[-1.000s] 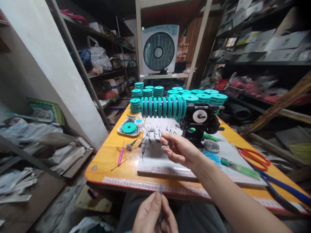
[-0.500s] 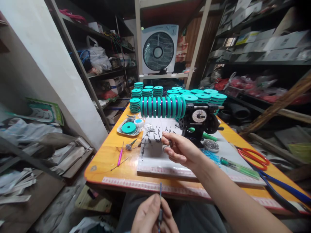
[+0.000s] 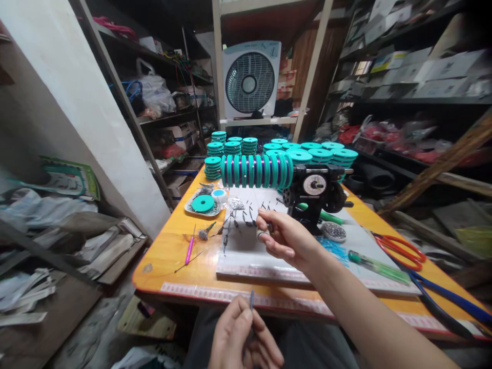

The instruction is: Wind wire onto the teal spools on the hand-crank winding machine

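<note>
My left hand is low at the table's near edge, fingers pinched on a thin blue-handled tool that points up. My right hand is held over the white mat, fingers curled round a small item that I cannot make out. Behind it stands a black winding machine with a row of teal spools wound with purple line on its shaft. Small dark hooks lie scattered on the mat.
Stacks of teal spools fill the back of the orange table. A metal tray with a spool sits at left, a pink tool nearby. Red-handled scissors, a green screwdriver and blue pliers lie right. Shelves flank both sides.
My left hand has shifted slightly, the thin tool's tip rising a little. My right hand has stayed almost still over the mat.
</note>
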Demonstrator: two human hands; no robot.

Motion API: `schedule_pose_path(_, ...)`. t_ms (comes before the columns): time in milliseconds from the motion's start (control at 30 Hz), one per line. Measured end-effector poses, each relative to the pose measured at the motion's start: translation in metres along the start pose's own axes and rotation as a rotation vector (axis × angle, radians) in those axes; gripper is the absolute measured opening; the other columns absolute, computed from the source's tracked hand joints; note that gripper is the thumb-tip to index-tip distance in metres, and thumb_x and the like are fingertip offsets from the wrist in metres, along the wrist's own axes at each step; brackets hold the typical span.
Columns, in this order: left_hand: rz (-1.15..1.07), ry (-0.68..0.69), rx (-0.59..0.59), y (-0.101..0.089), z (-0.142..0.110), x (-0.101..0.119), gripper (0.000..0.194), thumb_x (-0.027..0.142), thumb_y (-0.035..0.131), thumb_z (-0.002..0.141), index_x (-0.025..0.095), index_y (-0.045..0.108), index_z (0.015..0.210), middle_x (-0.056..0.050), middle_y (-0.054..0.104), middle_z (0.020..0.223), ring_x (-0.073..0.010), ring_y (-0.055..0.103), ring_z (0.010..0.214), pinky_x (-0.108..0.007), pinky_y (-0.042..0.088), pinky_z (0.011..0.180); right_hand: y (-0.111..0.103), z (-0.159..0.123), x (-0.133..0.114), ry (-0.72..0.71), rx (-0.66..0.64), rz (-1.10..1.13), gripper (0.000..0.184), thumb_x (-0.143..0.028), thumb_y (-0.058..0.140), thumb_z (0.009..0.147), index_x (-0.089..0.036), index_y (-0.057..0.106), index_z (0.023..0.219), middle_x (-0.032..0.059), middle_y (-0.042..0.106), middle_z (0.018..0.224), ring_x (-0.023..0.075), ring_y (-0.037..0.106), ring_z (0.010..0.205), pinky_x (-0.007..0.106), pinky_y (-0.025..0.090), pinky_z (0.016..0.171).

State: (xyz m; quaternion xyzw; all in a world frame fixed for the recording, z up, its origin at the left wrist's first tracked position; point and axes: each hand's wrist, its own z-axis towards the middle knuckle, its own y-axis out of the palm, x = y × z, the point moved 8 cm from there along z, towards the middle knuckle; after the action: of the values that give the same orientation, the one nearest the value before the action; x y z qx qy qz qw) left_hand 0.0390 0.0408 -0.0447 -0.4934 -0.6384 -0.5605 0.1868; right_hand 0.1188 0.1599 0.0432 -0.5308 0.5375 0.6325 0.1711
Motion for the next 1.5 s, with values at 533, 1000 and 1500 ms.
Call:
schedule_pose_path(533,0.496,0.552,0.019,0.034,0.056,0.121,0.032,0.041,0.041,0.092,0.016,0.057,0.082,-0.002,0.056,0.073,-0.014,0.051,0.071,-0.024,0.039,0.07,0.027,-0.01,-0.051,-0.264,-0.088,-1.19,0.047,-0.044,0.041,0.093,-0.011,0.067,0.071,0.002,0.057,0.056,0.0063,0.042,0.046,0.019,0.031,0.044)
schedule_pose_path(1000,0.158,0.39,-0.182,0.044,0.056,0.102,0.025,0.036,0.051,0.088,0.014,0.052,0.077,-0.001,0.057,0.065,-0.0122,0.058,0.058,-0.028,0.049,0.061,0.017,0.018,-0.022,0.084,-0.069,0.168,0.04,-0.033,0.032,0.096,-0.018,0.031,0.06,-0.0054,0.042,0.04,0.0036,0.025,0.023,0.011,0.013,0.022)
schedule_pose_path(1500,-0.131,0.016,-0.17,0.026,0.019,0.027,0.034,0.046,0.058,0.083,0.014,0.049,0.073,-0.004,0.063,0.052,-0.0129,0.057,0.039,-0.021,0.044,0.042,0.014,0.025,-0.026,0.043,-0.069,0.185,0.043,-0.034,0.033,0.097,-0.017,0.032,0.058,-0.0055,0.04,0.042,0.003,0.022,0.023,0.012,0.012,0.021)
